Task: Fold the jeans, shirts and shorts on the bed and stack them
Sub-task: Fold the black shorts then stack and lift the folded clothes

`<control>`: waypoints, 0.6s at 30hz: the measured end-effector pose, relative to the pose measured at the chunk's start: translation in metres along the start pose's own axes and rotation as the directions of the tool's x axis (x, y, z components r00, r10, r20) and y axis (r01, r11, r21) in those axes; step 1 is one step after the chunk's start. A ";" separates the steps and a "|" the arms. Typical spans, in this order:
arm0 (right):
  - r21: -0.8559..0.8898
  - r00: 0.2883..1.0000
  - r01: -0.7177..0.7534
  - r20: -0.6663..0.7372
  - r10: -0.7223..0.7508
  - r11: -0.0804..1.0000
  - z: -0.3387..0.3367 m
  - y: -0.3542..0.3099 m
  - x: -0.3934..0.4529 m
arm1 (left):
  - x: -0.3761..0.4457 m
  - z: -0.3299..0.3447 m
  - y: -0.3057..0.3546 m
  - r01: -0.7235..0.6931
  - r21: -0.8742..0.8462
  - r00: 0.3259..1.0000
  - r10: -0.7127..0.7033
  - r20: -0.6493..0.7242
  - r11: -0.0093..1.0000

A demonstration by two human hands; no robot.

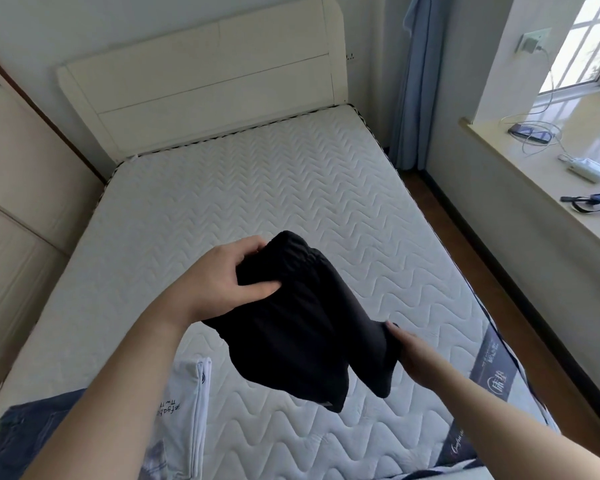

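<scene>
A pair of black shorts [302,327] hangs in the air above the near half of the white quilted mattress [257,188]. My left hand [229,278] grips the elastic waistband end, thumb on top. My right hand [413,351] holds the side of a leg lower right, its fingers partly hidden by the cloth. The two leg ends dangle toward me. At the near left edge lie a white shirt [187,403] with printed lettering and blue jeans [25,431], both partly hidden by my left forearm.
A cream headboard [205,81] stands at the far end and a wardrobe [18,188] runs along the left. On the right are a strip of wood floor [465,237] and a window ledge [568,157] with a phone, cables and a charger.
</scene>
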State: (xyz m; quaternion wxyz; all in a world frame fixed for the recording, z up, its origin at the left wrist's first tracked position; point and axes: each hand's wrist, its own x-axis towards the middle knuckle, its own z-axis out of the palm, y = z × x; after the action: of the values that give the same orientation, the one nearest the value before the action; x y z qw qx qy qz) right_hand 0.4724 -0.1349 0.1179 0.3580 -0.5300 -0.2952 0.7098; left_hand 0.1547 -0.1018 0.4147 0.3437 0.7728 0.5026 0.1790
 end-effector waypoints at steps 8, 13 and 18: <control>-0.056 0.986 0.128 -0.104 -0.133 0.990 -0.039 -0.049 -0.003 | -0.034 -0.014 -0.059 0.148 -0.218 0.977 -0.177 -0.120 0.965; -0.214 0.959 0.241 -0.100 -0.266 0.947 -0.046 -0.085 -0.018 | -0.053 0.012 -0.090 0.239 -0.315 0.936 -0.304 -0.177 0.919; -0.447 0.902 0.274 -0.187 -0.389 0.851 -0.046 -0.107 -0.034 | -0.070 0.049 -0.116 0.370 -0.335 0.874 -0.447 -0.190 0.866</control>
State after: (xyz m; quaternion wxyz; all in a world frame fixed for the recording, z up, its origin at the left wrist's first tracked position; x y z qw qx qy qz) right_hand 0.5436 -0.1000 0.2093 0.3934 -0.6254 -0.4736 0.4794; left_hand 0.0790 -0.1517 0.3029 0.4137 0.5585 0.6651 0.2729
